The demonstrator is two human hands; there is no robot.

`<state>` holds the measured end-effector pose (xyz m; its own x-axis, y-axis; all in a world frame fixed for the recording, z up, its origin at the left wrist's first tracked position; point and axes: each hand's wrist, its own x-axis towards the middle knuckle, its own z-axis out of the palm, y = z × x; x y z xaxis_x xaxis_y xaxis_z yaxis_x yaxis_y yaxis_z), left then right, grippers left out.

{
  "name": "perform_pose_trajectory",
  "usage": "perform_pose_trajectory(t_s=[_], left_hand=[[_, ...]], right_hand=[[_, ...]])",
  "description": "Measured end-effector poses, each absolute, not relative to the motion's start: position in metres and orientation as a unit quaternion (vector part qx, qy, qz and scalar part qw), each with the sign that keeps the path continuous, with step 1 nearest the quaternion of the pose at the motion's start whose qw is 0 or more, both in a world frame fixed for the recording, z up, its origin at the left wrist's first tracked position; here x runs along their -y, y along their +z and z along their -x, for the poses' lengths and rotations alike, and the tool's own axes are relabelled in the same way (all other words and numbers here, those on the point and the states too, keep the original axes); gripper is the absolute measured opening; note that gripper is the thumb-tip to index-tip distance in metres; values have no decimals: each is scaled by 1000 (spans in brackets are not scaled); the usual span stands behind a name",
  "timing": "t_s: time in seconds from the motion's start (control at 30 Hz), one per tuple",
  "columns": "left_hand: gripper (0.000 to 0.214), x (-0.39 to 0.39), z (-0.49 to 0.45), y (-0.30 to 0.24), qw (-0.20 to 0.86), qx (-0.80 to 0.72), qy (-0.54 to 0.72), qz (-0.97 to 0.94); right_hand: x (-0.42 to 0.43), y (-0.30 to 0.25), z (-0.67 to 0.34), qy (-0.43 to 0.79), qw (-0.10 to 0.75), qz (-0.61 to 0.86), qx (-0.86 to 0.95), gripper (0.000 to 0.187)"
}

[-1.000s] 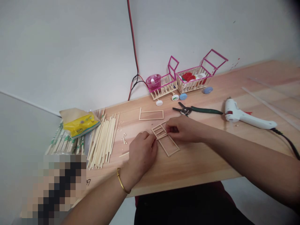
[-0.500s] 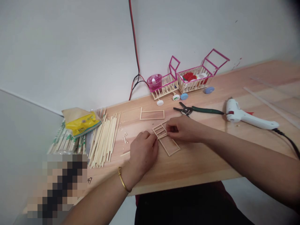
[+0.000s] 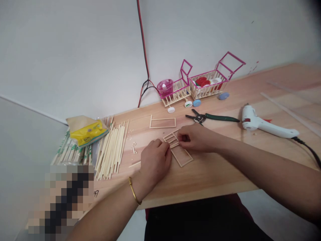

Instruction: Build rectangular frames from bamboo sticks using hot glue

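A small rectangular frame of thin wooden sticks (image 3: pixel 187 163) lies on the table, with several crossbars towards its far end. My left hand (image 3: pixel 155 160) is closed at the frame's left side, thumb and fingers pinching at a crossbar. On the opposite side, my right hand (image 3: pixel 197 138) pinches the frame's right edge near the same crossbars. The fingertips hide parts of the sticks. Just beyond my hands lies a second stick frame (image 3: pixel 163 127), with one corner stick jutting past it.
Loose wooden sticks (image 3: pixel 111 150) and a yellow packet (image 3: pixel 87 132) lie left. Wire strippers (image 3: pixel 220 117) and a white glue gun (image 3: pixel 271 127) lie right. Two stick carts, one small (image 3: pixel 177 96) and one larger (image 3: pixel 209 89), stand by the wall. Wood scraps (image 3: pixel 134 149) lie near my left hand.
My left hand has shifted slightly to the right along the frame, closer to my right hand. The right hand stays nearly in place.
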<state>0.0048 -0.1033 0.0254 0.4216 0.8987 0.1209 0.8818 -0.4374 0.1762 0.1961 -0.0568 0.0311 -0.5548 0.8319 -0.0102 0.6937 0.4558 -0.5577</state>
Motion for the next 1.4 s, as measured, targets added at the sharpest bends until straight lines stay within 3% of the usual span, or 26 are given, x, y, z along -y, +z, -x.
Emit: perform_pose_trajectory(t_s=[0.5, 1.07, 1.27, 1.4], left_hand=[[13, 99, -6, 26, 67, -528, 106, -840], [11, 104, 5, 26, 114, -505, 192, -834], [10, 103, 8, 25, 127, -479, 254, -830], [8, 100, 14, 23, 136, -470, 316, -813]], right_hand=[[55, 28, -198, 271, 143, 445, 841, 8], [57, 40, -205, 310, 227, 399, 832, 13], [58, 45, -206, 245, 275, 401, 838, 11], [58, 46, -206, 213, 256, 426, 841, 9]])
